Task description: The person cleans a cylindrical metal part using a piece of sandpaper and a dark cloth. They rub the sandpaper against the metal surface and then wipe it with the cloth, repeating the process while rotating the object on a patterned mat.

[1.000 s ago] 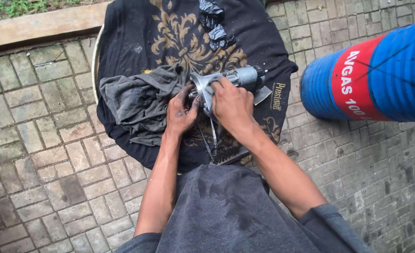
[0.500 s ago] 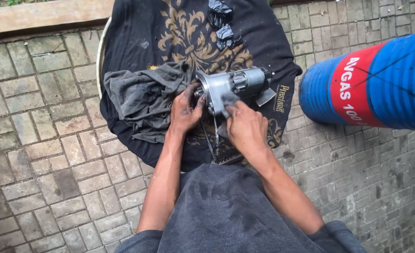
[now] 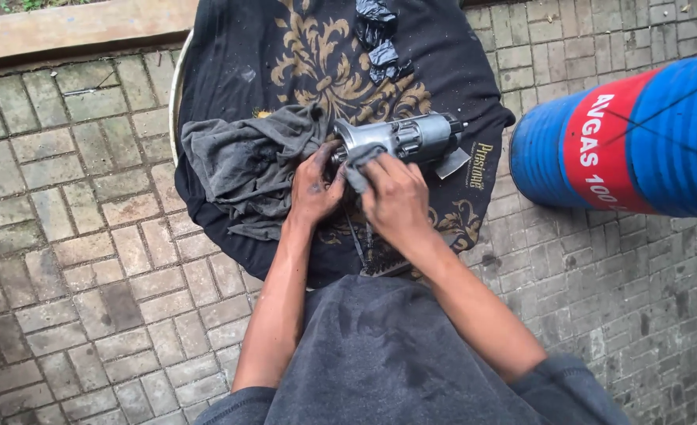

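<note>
On the round table draped in a black cloth with a gold pattern [image 3: 317,55], our two hands work on a grey metal motor part [image 3: 407,138] lying on its side near the middle of the cloth. Our left hand [image 3: 315,189] is curled around the flanged end of the part, fingers closed on it beside the grey rag [image 3: 242,165], which is bunched to the left and touches that same end. Our right hand [image 3: 396,197] is closed on a corner of grey rag and presses it against the part's body. As we judge it, the part is round and rests on loose cloth, so a hard wipe could roll it out from under our fingers toward the table's right edge; the grime on our hands makes the hold less sure. The bunched rag could also snag on the flange or on the small metal tab sticking out at the part's lower right. A thin wire or strap trails down the cloth between our wrists, and we could catch it with a forearm. Around us, a crumpled black plastic scrap [image 3: 380,35] lies at the far side of the cloth, well apart from the hands. A blue drum with a red band [image 3: 640,142] lies on the brick paving [image 3: 65,236] just right of the table, close to our right elbow's swing.
</note>
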